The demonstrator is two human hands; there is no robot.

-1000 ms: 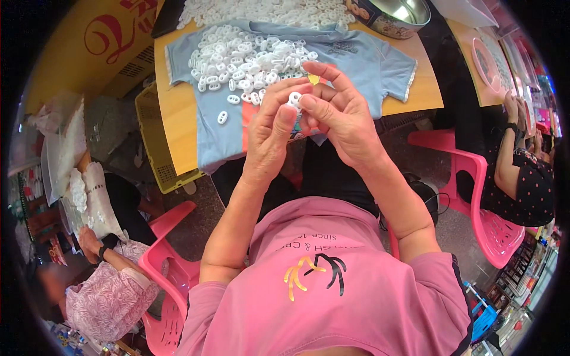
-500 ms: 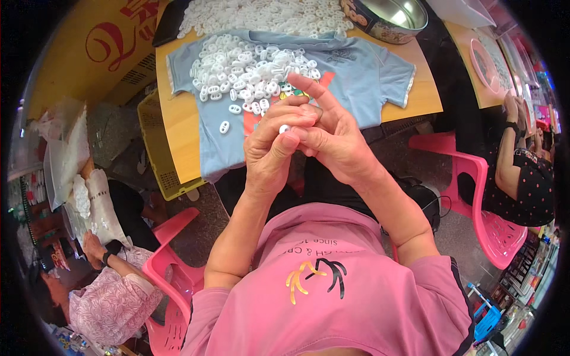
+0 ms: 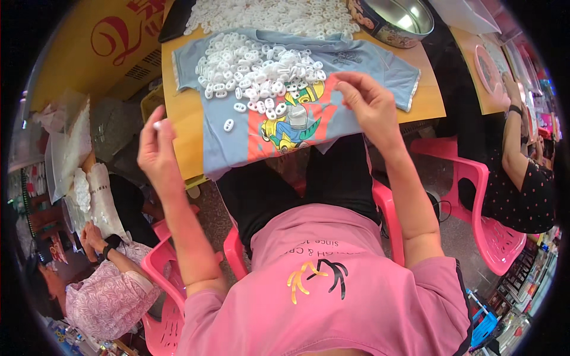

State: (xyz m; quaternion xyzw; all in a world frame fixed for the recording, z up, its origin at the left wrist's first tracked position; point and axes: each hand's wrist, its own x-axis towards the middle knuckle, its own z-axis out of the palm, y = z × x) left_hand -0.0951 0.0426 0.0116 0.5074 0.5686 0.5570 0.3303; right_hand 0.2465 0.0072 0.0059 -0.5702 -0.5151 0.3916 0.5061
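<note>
My left hand (image 3: 158,155) is raised beyond the left edge of the table. Its thumb and fingers pinch a small white plastic piece (image 3: 157,125), mostly covered by the fingertips. Over the right part of the light blue T-shirt (image 3: 231,151) is my right hand (image 3: 371,110), its thumb and forefinger closed together; whatever they may hold is hidden. A heap of white oval plastic pieces with two holes (image 3: 249,65) lies on the shirt between my hands. One loose oval piece (image 3: 228,125) rests apart from the heap, on the shirt's left side.
The shirt covers part of a yellow wooden table (image 3: 424,77). More white pieces (image 3: 273,15) spread behind it, beside a round metal tin (image 3: 404,24). People sit at both sides, on pink chairs (image 3: 475,196). A yellow crate (image 3: 153,102) stands left of the table.
My hands were together over the shirt's front edge with a white piece between them. They have parted: the left went out left with the piece, the right went right and farther forward.
</note>
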